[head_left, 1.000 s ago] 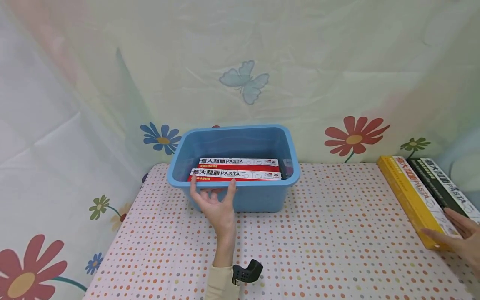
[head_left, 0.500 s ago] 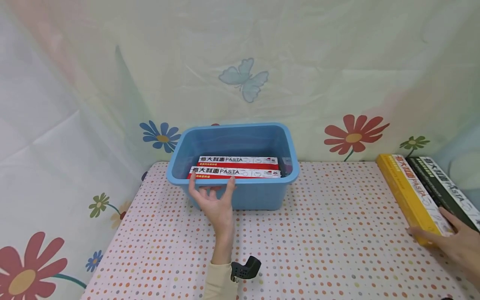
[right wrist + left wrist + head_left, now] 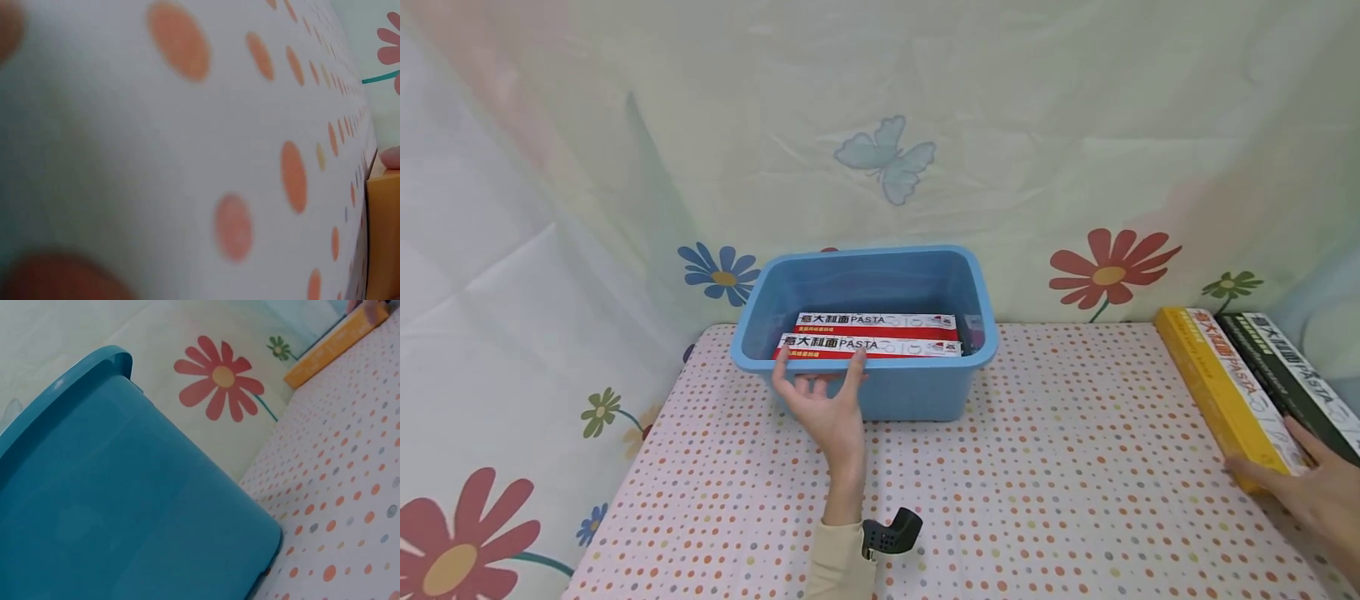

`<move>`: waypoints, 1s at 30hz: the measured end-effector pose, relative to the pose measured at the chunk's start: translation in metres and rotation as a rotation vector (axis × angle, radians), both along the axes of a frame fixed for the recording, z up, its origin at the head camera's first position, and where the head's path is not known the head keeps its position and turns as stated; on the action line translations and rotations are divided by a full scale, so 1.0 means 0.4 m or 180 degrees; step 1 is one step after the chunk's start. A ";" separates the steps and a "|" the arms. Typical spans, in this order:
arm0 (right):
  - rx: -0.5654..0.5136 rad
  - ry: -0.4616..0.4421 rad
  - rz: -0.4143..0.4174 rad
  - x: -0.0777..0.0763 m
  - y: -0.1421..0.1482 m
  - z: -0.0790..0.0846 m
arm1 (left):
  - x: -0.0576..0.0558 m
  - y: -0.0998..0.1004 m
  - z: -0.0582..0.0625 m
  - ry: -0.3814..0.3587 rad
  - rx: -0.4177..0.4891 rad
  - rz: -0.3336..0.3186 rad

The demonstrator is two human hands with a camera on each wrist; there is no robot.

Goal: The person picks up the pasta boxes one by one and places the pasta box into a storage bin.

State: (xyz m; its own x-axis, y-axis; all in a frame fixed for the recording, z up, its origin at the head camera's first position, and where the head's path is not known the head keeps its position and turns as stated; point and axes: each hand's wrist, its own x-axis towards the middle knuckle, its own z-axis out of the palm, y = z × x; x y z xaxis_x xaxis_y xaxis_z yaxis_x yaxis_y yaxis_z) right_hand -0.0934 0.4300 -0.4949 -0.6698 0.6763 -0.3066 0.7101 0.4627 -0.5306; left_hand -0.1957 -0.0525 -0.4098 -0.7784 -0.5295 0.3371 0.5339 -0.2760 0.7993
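A blue plastic bin (image 3: 910, 396) stands on the table against the backdrop, with two red-and-white pasta boxes (image 3: 880, 346) lying inside. My left hand (image 3: 827, 417) holds the bin's front rim, thumb and one finger over the edge and the other fingers below it. At the far right lies a yellow pasta box (image 3: 1213, 383). The right hand (image 3: 1311, 487) grips its near end, thumb on the left side and fingers on the other side. In the right wrist view only a fingertip shows above the yellow box (image 3: 384, 231).
A dark green pasta box (image 3: 1285, 375) lies right alongside the yellow one. The table (image 3: 1037, 500) has a dotted cloth. Behind it hangs a flowered backdrop (image 3: 1000, 167). Something dark, partly hidden, sits at the right inside the bin.
My right hand has shifted slightly left and further over the yellow box's near end. The left hand stays at the bin's rim.
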 end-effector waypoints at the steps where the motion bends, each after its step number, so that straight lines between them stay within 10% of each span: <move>1: -0.0013 0.0036 0.0005 0.004 0.002 -0.003 | 0.000 0.000 0.001 -0.0001 -0.0010 0.0000; 10: 0.0044 0.0511 0.0282 0.011 -0.030 0.030 | -0.005 0.001 -0.002 0.0102 -0.0059 -0.0037; 22: -0.0011 0.2170 0.1935 -0.070 -0.203 0.249 | -0.003 -0.003 -0.010 0.0126 0.0041 -0.0088; 30: 0.0225 0.2322 0.3107 -0.225 -0.330 0.433 | -0.003 -0.002 -0.010 0.0149 0.0048 -0.0098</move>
